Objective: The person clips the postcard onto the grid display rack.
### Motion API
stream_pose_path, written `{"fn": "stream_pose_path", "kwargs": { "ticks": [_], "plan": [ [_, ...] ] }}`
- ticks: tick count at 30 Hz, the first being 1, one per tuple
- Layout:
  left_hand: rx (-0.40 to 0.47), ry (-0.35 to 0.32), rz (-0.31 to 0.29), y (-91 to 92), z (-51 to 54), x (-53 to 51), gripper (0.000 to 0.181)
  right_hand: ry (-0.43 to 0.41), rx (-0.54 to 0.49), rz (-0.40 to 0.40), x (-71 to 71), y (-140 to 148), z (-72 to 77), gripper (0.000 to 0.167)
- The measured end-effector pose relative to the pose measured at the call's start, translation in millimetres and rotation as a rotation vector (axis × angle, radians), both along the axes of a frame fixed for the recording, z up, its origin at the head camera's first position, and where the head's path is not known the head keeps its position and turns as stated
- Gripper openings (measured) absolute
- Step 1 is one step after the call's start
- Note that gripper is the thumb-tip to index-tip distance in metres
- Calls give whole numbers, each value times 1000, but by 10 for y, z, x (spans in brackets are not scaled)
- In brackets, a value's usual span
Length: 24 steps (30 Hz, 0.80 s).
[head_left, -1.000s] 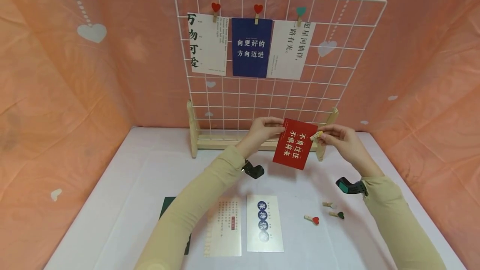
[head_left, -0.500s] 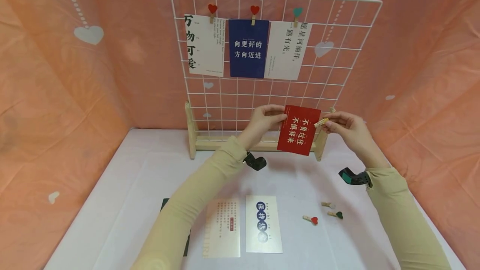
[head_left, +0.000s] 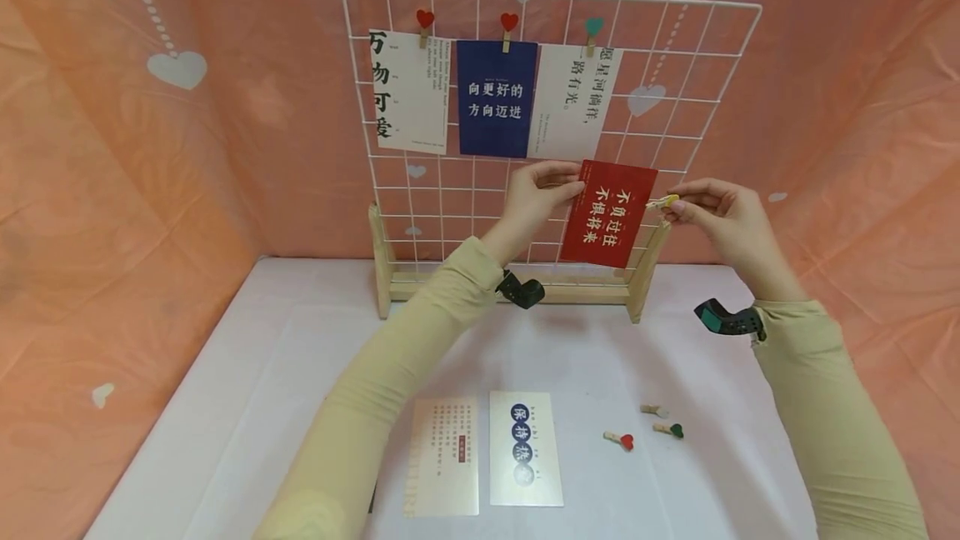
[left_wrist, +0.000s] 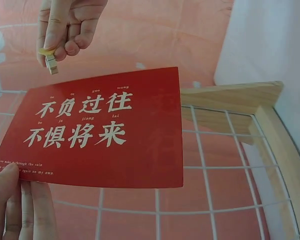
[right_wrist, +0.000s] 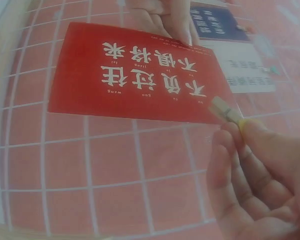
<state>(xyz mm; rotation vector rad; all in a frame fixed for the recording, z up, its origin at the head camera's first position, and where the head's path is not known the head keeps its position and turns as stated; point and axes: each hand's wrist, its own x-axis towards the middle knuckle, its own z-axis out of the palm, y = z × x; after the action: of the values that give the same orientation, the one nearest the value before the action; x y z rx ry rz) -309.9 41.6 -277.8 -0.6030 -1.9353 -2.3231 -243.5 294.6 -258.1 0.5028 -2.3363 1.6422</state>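
Observation:
A red card (head_left: 611,215) with white characters is pinched along its left edge by my left hand (head_left: 536,202), in front of the white wire grid (head_left: 480,190). Between thumb and fingers, my right hand (head_left: 731,223) pinches a small wooden clothespin (head_left: 663,202) with a yellow decoration. The clothespin's tip points at the card's right edge in the head view. In the left wrist view a gap shows between the clothespin (left_wrist: 51,64) and the red card (left_wrist: 105,130). Higher on the grid hang a white card (head_left: 412,98), a blue card (head_left: 495,127) and another white card (head_left: 566,107).
Heart clothespins hold the hung cards. On the white table (head_left: 225,407) lie a cream card (head_left: 442,473), a white card with blue circles (head_left: 525,473), and a red-heart clothespin (head_left: 619,440) with two others near it. A wooden stand (head_left: 380,265) supports the grid. My left sleeve hides a dark card.
Both hands have risen toward the hung cards and shifted somewhat right, carrying the red card and the yellow clothespin. The hung cards stay in place.

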Motion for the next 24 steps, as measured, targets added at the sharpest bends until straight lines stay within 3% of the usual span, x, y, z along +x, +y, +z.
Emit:
{"fn": "stream_pose_path", "kwargs": {
  "ticks": [5,15,24],
  "plan": [
    [20,-3,12,29,93,-8,24,3,-51,27,-13,-13,123,30],
    [70,63,41,76,235,-35,22,55,-67,7,-54,-11,341,31],
    [85,82,53,127,455,-80,21,83,-192,37,-94,-22,522,28]
  ]
}}
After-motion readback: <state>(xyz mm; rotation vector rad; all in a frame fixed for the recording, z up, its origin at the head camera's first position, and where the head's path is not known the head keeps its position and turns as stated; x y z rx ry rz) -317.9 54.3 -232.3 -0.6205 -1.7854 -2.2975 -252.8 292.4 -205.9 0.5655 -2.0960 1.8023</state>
